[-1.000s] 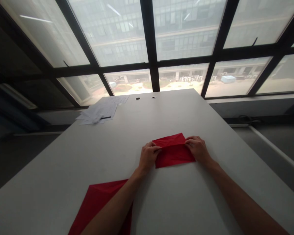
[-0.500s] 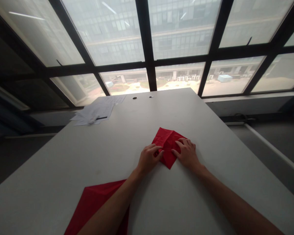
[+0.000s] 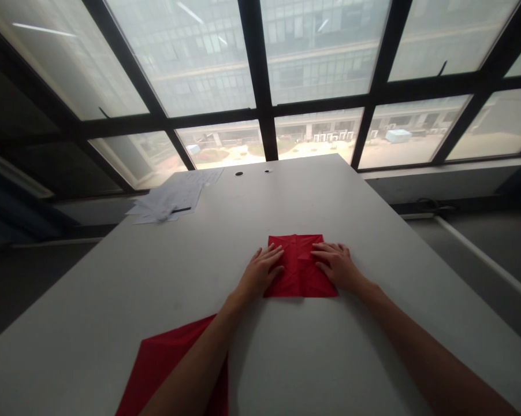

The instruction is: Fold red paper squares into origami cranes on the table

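Note:
A square of creased red paper [image 3: 298, 271] lies on the white table in front of me, its edges roughly in line with the table. Fold lines cross it and run out from its middle. My left hand [image 3: 261, 269] rests on its left side with the fingers stretched over the paper. On the right side my right hand [image 3: 336, 264] lies with fingers spread on the edge. Beneath my left forearm is a larger red sheet [image 3: 169, 358], partly hidden by the arm.
Loose white papers [image 3: 174, 193] with a dark pen [image 3: 181, 210] on them sit at the far left of the table [image 3: 304, 196]. A round cable hole [image 3: 239, 174] is near the far edge. Black-framed windows [image 3: 267, 133] stand behind the table.
The small red paper has turned from a diamond to a square and lies flatter and wider. My hands have moved slightly apart, and their fingers have straightened onto it.

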Tool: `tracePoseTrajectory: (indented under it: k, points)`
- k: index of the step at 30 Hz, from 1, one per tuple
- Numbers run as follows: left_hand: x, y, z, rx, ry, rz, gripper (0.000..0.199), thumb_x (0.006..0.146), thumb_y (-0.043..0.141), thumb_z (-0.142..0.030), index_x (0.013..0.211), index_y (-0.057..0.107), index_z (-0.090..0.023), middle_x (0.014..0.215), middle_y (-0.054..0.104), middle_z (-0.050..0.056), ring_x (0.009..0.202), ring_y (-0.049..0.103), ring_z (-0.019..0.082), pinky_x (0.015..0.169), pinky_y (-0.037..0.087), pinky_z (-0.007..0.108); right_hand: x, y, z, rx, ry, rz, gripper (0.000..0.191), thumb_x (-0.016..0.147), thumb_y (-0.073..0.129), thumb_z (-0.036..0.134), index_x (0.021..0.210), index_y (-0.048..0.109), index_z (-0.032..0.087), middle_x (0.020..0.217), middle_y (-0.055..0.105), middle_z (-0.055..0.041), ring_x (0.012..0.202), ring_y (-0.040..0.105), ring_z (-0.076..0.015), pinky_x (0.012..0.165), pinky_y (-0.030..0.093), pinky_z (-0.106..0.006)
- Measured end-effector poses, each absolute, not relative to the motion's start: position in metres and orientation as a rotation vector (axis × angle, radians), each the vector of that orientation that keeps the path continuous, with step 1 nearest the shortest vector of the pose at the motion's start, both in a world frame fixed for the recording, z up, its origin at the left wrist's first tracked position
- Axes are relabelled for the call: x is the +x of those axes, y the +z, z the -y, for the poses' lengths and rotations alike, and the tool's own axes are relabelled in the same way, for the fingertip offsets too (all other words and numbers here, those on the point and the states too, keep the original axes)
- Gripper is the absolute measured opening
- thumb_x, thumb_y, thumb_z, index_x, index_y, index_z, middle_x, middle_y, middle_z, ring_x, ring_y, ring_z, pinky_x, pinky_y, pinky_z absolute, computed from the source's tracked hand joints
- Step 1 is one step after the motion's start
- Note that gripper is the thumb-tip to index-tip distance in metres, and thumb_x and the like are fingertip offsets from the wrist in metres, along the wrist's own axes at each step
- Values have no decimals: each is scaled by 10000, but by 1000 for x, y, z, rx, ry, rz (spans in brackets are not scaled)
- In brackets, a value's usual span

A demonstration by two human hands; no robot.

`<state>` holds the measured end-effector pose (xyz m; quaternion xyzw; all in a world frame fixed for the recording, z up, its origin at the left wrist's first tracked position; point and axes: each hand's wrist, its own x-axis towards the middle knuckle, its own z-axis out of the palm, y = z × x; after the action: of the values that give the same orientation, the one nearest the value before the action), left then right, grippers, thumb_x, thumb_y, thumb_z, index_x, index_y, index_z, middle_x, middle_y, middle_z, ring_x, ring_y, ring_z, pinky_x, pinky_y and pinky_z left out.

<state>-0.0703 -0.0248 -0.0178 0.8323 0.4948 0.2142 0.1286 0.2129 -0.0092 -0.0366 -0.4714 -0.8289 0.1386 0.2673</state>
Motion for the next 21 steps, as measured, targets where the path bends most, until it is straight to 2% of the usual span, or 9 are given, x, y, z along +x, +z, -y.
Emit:
tracePoseTrajectory:
  k: [6, 10, 13, 21]
  points:
    - [-70, -19, 23, 2303, 712, -1451, 358, 873, 692, -341, 1228, 673, -298, 1349, 614, 33, 1331, 504, 256, 1167, 283, 507, 213, -39, 7, -1264, 388, 2195, 256, 920, 565, 262, 1139, 694, 297, 1337, 630, -72, 1258, 533, -282, 1088, 176, -617]
    - [-72, -22, 19, 2185, 881, -1413, 190, 867, 680, -242, 1033, 765, -275, 1212, 702, 25, 1219, 603, 230, 1105, 418, 444, 213, -42, 4, -1259, 387, 2158, 199, 912, 586, 275, 1045, 730, 312, 1283, 668, -50, 1228, 566, -279, 1085, 191, -608]
    - [-72, -26, 17, 2127, 987, -1411, 168, 862, 661, -176, 936, 787, -257, 1131, 737, 22, 1154, 642, 214, 1043, 490, 403, 214, -44, 3, -1254, 386, 2134, 174, 902, 601, 281, 994, 744, 317, 1252, 686, -42, 1204, 587, -278, 1078, 209, -601]
    - [-67, -18, 24, 2289, 937, -1494, 158, 875, 645, -174, 860, 777, -260, 1075, 747, 12, 1055, 666, 214, 1020, 483, 403, 213, -41, 5, -1256, 388, 2096, 145, 883, 621, 303, 946, 751, 310, 1216, 702, -39, 1178, 603, -280, 1069, 246, -582]
